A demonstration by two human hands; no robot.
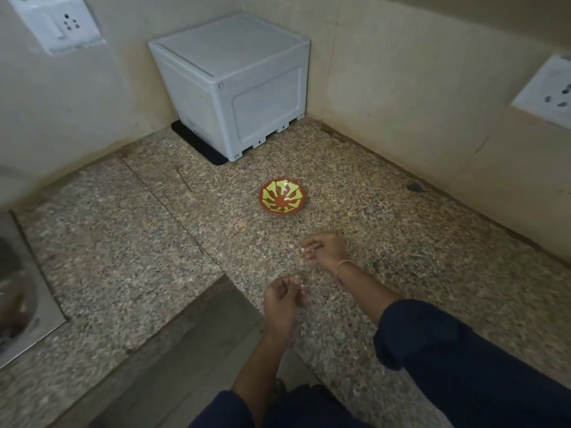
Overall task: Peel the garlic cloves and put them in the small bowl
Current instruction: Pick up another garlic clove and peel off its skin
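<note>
Far corner of desk, against both walls: box, atop mat poking out at left side. Before box, toward middle of desk: small bowl. Nearer than bowl: right hand; just before and left of it, not touching, at near desk edge: left hand. Far left: sink, set into desk. High on left wall: socket plate. On right wall: second socket plate.

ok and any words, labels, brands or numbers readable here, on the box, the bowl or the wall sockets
No readable text anywhere.
grey box: small round mark by its top front corner, too small to read.
small bowl: painted pattern only, no words.
left socket plate and right socket plate: no lettering visible.
</note>
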